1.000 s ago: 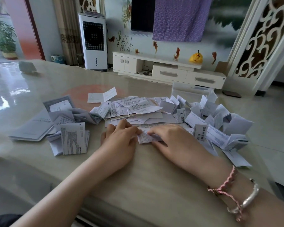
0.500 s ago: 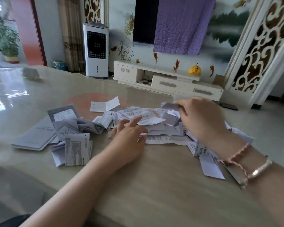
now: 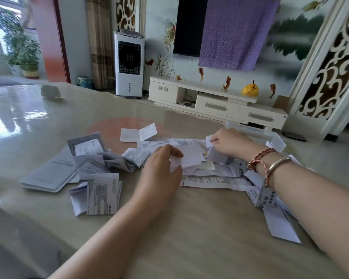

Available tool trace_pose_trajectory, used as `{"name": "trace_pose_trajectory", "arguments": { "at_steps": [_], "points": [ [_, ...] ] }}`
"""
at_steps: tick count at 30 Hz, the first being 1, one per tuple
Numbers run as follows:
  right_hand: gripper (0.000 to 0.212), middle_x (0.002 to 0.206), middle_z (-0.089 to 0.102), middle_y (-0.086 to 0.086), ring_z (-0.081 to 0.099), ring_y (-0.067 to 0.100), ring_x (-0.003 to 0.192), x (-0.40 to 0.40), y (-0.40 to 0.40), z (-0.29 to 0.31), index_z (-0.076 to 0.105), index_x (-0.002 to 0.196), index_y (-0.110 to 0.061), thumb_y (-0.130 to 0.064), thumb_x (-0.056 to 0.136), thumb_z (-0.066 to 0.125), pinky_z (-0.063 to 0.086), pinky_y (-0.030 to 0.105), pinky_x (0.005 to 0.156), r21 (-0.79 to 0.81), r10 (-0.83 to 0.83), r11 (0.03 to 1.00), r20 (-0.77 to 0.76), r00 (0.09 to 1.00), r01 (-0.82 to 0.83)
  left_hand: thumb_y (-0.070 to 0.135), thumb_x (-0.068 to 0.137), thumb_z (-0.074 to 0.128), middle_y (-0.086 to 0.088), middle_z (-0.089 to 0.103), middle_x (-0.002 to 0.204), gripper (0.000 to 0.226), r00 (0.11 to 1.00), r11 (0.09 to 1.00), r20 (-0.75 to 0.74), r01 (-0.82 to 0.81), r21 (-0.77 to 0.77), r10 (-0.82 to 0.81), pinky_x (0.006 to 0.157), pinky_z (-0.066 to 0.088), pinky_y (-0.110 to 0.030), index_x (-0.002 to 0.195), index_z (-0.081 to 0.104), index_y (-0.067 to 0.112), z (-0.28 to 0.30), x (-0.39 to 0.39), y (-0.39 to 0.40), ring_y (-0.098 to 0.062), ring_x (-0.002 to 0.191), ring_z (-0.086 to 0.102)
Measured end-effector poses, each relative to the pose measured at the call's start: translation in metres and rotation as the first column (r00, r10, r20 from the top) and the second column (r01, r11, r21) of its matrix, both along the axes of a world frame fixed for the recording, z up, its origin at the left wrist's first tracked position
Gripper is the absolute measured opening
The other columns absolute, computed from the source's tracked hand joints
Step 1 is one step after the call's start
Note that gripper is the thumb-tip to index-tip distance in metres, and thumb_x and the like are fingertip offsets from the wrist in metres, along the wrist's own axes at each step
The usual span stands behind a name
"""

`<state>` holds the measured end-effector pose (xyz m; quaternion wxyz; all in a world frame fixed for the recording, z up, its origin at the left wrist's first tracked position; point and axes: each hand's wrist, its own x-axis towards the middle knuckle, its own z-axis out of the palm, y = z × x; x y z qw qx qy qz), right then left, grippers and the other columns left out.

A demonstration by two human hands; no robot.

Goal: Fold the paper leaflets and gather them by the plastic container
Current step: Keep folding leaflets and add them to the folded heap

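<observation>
Right hand seemingly pinching leaflet

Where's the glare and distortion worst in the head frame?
Head view: window glare washes the table at far left; wide-angle bending bows the lattice screen at right; edges are soft, the plant blurred; leaflets and both hands, left and right, stay evenly lit and fairly sharp.

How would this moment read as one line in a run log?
stage: gathering leaflets | left hand: pinches a leaflet | right hand: pinches folded leaflet near plastic container | unfolded pile remains
</observation>
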<state>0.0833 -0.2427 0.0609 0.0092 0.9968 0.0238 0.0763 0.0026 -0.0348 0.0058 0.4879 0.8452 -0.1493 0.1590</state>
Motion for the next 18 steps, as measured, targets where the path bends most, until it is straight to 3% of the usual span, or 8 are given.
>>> {"name": "trace_pose_trajectory", "arguments": {
  "at_steps": [1,3,5,7,8,10,13,18],
  "points": [
    [0.031,0.096,0.069,0.010,0.057,0.024,0.073,-0.006,0.005,0.003,0.068,0.097,-0.004,-0.006,0.091,0.038,0.036,0.028,0.058,0.030,0.026,0.999,-0.002,1.000,-0.026,0.008,0.083,0.060,0.011,0.057,0.107,0.026,1.000,1.000,-0.010,-0.010,-0.015,0.010,0.080,0.045,-0.026,0.098,0.056,0.028,0.000,0.000,0.001,-0.011,0.097,0.054],
    [0.034,0.114,0.066,0.007,0.043,0.005,0.057,-0.024,0.014,0.012,0.066,0.112,-0.011,-0.007,0.094,0.038,0.030,0.020,0.051,0.148,0.076,0.986,0.057,0.996,-0.083,0.006,0.080,0.062,0.012,0.057,0.104,0.029,1.000,1.000,-0.021,-0.009,-0.026,0.009,0.080,0.048,-0.031,0.094,0.055,0.030,0.000,-0.001,0.001,-0.014,0.097,0.056],
    [0.036,0.127,0.060,0.002,0.046,-0.004,0.054,-0.045,0.021,0.020,0.059,0.123,-0.018,-0.008,0.092,0.043,0.035,0.013,0.051,0.277,0.122,0.950,0.092,0.988,-0.143,0.004,0.077,0.063,0.012,0.057,0.101,0.032,1.000,1.000,-0.019,0.008,-0.027,-0.009,0.078,0.049,-0.032,0.092,0.053,0.030,0.002,-0.006,0.002,-0.015,0.095,0.057],
    [0.039,0.128,0.058,-0.003,0.064,0.000,0.085,-0.070,0.026,0.021,0.052,0.123,-0.026,-0.011,0.088,0.052,0.052,0.022,0.074,0.397,0.185,0.897,0.062,0.981,-0.194,0.001,0.075,0.062,0.011,0.057,0.098,0.036,0.999,0.999,-0.008,0.043,-0.027,-0.044,0.073,0.048,-0.029,0.094,0.052,0.030,0.003,-0.012,0.002,-0.015,0.088,0.059],
    [0.041,0.129,0.056,-0.005,0.062,0.010,0.106,-0.084,0.029,0.020,0.049,0.123,-0.029,-0.013,0.086,0.055,0.051,0.031,0.089,0.459,0.211,0.865,0.035,0.977,-0.203,0.001,0.075,0.062,0.011,0.057,0.095,0.038,0.997,0.997,-0.004,0.071,-0.021,-0.071,0.069,0.047,-0.026,0.097,0.052,0.030,0.004,-0.017,0.002,-0.013,0.082,0.059],
    [0.047,0.134,0.050,-0.010,0.048,0.007,0.125,-0.111,0.033,0.015,0.045,0.124,-0.031,-0.013,0.083,0.060,0.044,0.029,0.100,0.553,0.276,0.806,-0.039,0.960,-0.210,-0.001,0.074,0.060,0.008,0.056,0.092,0.045,0.990,0.990,-0.023,0.138,-0.016,-0.138,0.064,0.047,-0.025,0.106,0.050,0.029,0.005,-0.025,0.003,-0.011,0.073,0.058],
    [0.052,0.131,0.048,-0.017,0.043,-0.002,0.123,-0.135,0.039,-0.001,0.043,0.124,-0.033,-0.014,0.081,0.066,0.039,0.020,0.101,0.614,0.334,0.764,-0.115,0.936,-0.198,-0.006,0.072,0.060,0.003,0.057,0.086,0.059,0.971,0.971,-0.039,0.235,-0.043,-0.236,0.065,0.049,-0.026,0.115,0.048,0.032,0.004,-0.034,0.005,-0.014,0.072,0.058],
    [0.030,0.116,0.063,-0.010,0.058,0.002,0.111,-0.139,0.034,-0.024,0.061,0.094,-0.032,-0.019,0.070,0.073,0.046,0.029,0.099,0.708,0.312,0.680,-0.045,0.949,-0.190,-0.010,0.076,0.058,0.004,0.057,0.083,0.046,0.948,0.948,-0.009,0.317,-0.029,-0.318,0.065,0.050,-0.020,0.109,0.061,0.021,0.001,-0.046,0.017,-0.008,0.072,0.057]
  ]
}}
